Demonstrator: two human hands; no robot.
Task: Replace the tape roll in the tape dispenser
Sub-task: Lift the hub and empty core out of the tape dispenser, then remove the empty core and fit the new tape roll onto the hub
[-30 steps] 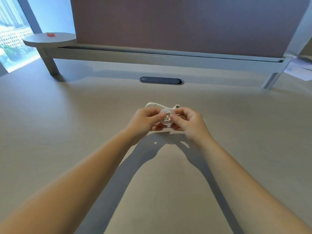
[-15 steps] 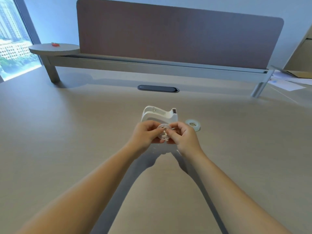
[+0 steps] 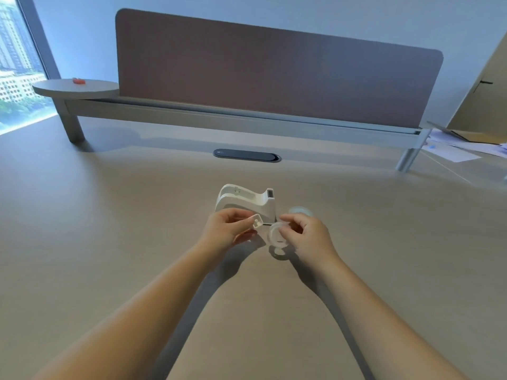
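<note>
A white tape dispenser (image 3: 247, 201) stands on the beige desk (image 3: 109, 229), its roll cradle bare. Just in front of it my left hand (image 3: 227, 229) pinches a small white hub (image 3: 257, 223). My right hand (image 3: 307, 235) holds a thin clear ring, the tape core (image 3: 277, 237), a little above the desk. A second tape roll (image 3: 300, 210) lies on the desk right of the dispenser, partly hidden behind my right hand and blurred.
A dark cable grommet (image 3: 247, 155) is set into the desk behind the dispenser. A brown divider panel (image 3: 274, 72) on a grey rail closes the far side. Papers (image 3: 452, 152) and cardboard lie at the far right. A round side shelf (image 3: 76, 87) carries a small red object.
My hands were together on the hub and ring; now they have come apart, the hub in my left hand and the ring in my right. The view tilted up.
</note>
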